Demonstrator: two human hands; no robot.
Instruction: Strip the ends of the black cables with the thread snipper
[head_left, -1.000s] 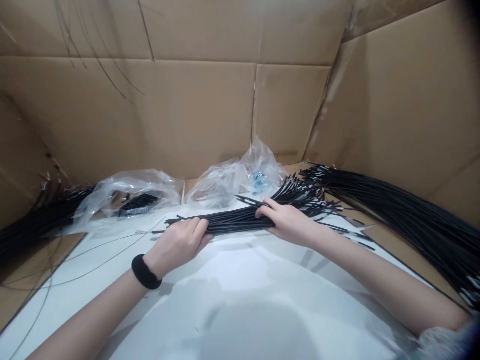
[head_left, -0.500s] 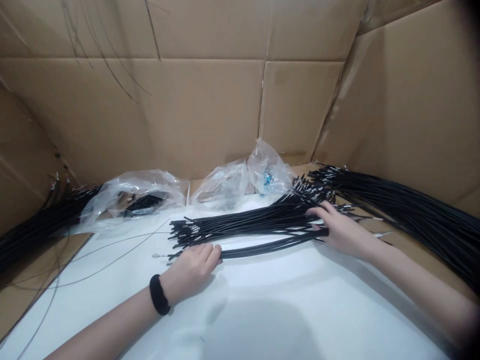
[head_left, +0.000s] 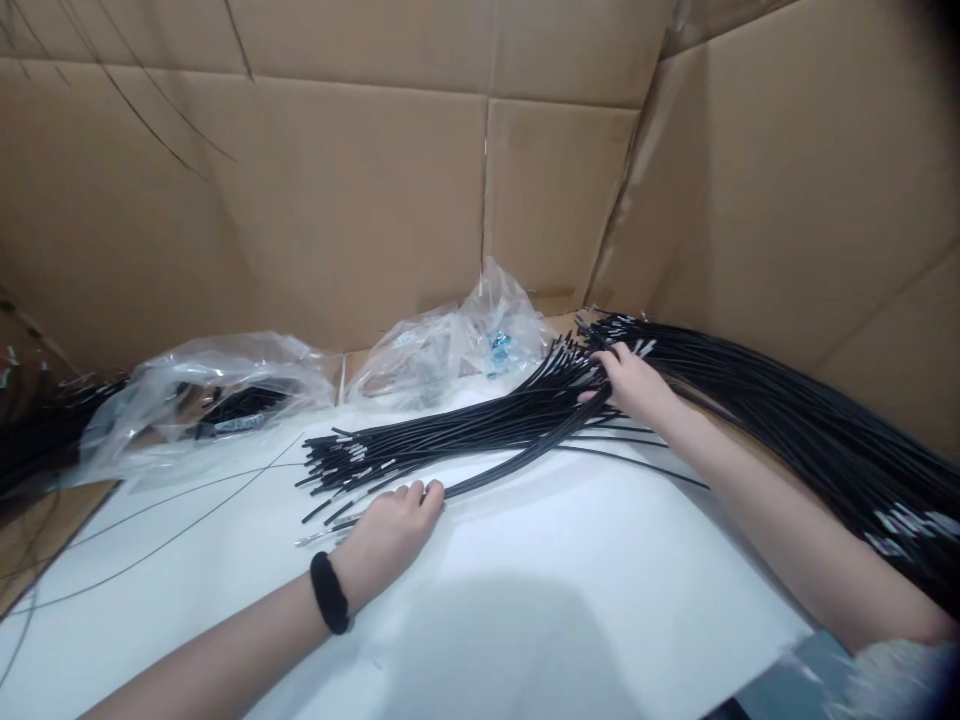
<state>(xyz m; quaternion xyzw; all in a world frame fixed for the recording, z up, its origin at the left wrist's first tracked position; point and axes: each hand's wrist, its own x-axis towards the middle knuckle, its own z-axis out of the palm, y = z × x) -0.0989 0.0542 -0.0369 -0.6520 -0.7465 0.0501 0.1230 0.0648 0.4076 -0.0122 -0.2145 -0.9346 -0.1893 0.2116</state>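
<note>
Here I am seeing the bundle of black cables (head_left: 465, 440) lying lengthwise from left to far right across the white desk (head_left: 585, 590), my left hand (head_left: 386, 535) resting flat and open at its near end, my right hand (head_left: 637, 385) spreading loosely over its far end.

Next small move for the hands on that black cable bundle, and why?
Probably close the right hand around the bundle's far end: the black cables lie fanned on the white sheet, near tips uneven, and the left hand rests flat beside them.
</note>
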